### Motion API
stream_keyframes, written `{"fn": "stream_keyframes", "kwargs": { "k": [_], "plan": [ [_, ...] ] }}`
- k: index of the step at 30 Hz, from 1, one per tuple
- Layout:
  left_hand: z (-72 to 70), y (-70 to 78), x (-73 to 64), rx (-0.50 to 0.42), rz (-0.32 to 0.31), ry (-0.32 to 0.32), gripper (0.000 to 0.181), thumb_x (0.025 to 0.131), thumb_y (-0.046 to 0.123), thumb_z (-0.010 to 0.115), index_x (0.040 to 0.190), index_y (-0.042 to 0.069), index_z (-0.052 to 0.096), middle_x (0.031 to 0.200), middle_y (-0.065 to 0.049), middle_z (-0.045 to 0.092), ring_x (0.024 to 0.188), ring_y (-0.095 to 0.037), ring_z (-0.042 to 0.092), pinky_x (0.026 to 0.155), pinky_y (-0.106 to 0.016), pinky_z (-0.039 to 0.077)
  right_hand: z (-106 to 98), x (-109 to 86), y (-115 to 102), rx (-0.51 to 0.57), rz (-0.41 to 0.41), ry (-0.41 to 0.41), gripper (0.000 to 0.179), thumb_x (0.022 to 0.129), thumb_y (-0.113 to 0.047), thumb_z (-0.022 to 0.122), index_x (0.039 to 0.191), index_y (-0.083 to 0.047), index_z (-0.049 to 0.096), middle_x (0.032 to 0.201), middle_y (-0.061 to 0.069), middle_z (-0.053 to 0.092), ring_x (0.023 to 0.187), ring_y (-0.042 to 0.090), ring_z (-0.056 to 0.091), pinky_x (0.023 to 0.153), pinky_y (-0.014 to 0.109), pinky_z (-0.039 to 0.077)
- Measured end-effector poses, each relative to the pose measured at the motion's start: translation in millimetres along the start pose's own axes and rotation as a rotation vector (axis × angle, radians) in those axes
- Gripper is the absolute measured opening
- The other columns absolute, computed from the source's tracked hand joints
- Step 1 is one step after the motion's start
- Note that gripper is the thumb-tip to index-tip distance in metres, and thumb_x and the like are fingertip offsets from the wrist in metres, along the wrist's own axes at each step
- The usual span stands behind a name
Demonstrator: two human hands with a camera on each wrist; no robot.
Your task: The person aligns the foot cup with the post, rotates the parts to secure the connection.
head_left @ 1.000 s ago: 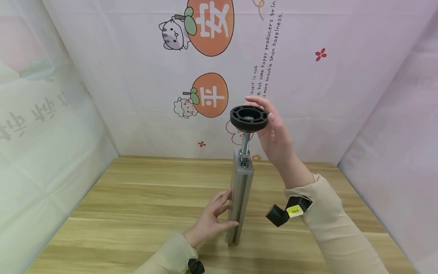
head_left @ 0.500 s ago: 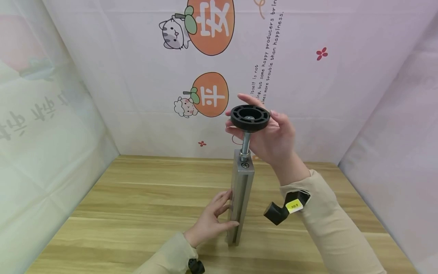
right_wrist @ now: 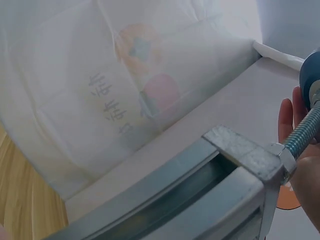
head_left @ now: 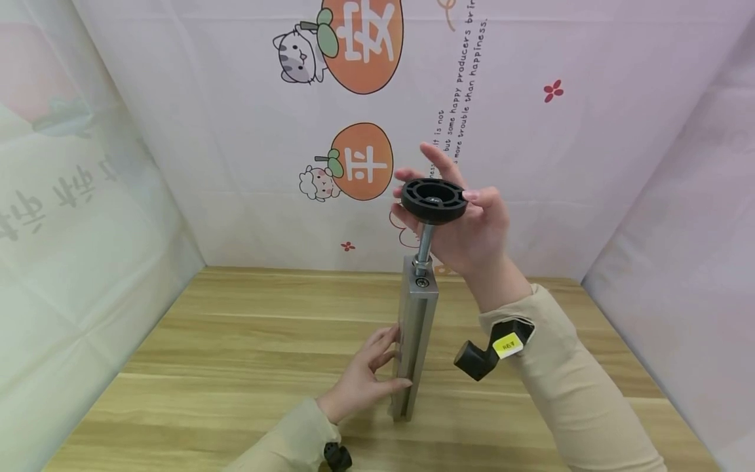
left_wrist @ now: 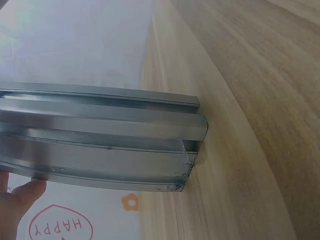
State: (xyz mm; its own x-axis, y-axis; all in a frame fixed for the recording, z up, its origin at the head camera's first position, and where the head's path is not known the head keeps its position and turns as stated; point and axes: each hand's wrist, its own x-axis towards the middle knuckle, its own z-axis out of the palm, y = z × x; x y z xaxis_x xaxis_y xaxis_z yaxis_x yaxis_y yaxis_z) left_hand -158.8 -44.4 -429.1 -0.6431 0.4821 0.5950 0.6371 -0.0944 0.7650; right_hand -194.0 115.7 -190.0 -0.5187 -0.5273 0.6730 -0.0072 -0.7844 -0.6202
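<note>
An aluminium profile (head_left: 416, 334) stands upright on the wooden table (head_left: 248, 367). My left hand (head_left: 361, 385) grips its lower part from the left, thumb on the near face and fingers along the side. On the top end plate a threaded rod (head_left: 425, 244) with a nut (head_left: 422, 264) carries a black round levelling foot (head_left: 434, 214), slightly tilted. My right hand (head_left: 474, 239) is round this foot from behind, thumb on its right rim and fingers at its left; the index finger sticks up. In the left wrist view the profile's slotted lower end (left_wrist: 150, 162) meets the tabletop.
A printed white cloth (head_left: 501, 131) hangs behind the table, with further cloth walls on the left (head_left: 88, 216) and right (head_left: 678, 262). A black wrist camera (head_left: 474, 359) sits at the right sleeve, another wrist camera (head_left: 337, 457) at the left sleeve.
My right hand has come round the levelling foot from its right edge, its fingers now appearing on the left side. The foot leans a little to the right. My left hand stays put.
</note>
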Motion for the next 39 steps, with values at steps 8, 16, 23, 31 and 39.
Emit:
{"fn": "stream_keyframes", "kwargs": {
  "k": [8,16,23,31,39],
  "plan": [
    [0.3,0.0,0.8,-0.005,0.018,0.0,0.092,0.079,-0.005,0.071,0.152,0.022,0.02,0.143,-0.021,0.031,0.13,-0.006,0.035,0.103,-0.039,0.046,3,4.0,-2,0.095,-0.036,-0.062,0.053,0.074,-0.01,0.047,0.125,-0.013,0.055,0.12,0.013,0.05,0.111,0.025,0.048,0.095,0.031,0.046],
    [-0.3,2.0,0.8,-0.025,-0.003,-0.008,0.093,0.079,-0.005,0.071,0.152,0.021,0.021,0.144,-0.02,0.03,0.13,-0.007,0.034,0.104,-0.038,0.045,-1,0.9,0,0.147,-0.037,-0.069,0.043,0.077,-0.01,0.045,0.116,-0.008,0.061,0.115,0.012,0.05,0.113,0.022,0.045,0.094,0.036,0.044],
    [0.3,2.2,1.5,-0.01,0.017,-0.002,0.094,0.078,-0.007,0.072,0.152,0.021,0.021,0.143,-0.022,0.031,0.13,-0.008,0.035,0.103,-0.039,0.046,-3,-1.8,1,-0.01,-0.095,-0.086,0.038,0.083,-0.011,0.046,0.119,-0.011,0.061,0.118,0.011,0.049,0.115,0.024,0.043,0.092,0.033,0.043],
    [0.1,1.1,1.5,-0.017,0.013,-0.001,0.092,0.078,-0.006,0.071,0.152,0.019,0.021,0.142,-0.022,0.031,0.131,-0.008,0.035,0.102,-0.04,0.046,-5,-5.0,-3,-0.277,-0.189,-0.077,0.03,0.09,-0.011,0.052,0.118,-0.012,0.063,0.122,0.011,0.051,0.118,0.026,0.043,0.092,0.031,0.048],
    [0.9,0.7,0.1,0.009,-0.004,0.002,0.091,0.079,-0.005,0.071,0.152,0.02,0.022,0.142,-0.02,0.033,0.13,-0.009,0.036,0.103,-0.038,0.045,-1,-8.7,-7,-0.565,-0.243,0.045,0.026,0.089,-0.006,0.051,0.103,-0.014,0.071,0.113,0.005,0.055,0.116,0.024,0.045,0.09,0.03,0.05]
  ]
}}
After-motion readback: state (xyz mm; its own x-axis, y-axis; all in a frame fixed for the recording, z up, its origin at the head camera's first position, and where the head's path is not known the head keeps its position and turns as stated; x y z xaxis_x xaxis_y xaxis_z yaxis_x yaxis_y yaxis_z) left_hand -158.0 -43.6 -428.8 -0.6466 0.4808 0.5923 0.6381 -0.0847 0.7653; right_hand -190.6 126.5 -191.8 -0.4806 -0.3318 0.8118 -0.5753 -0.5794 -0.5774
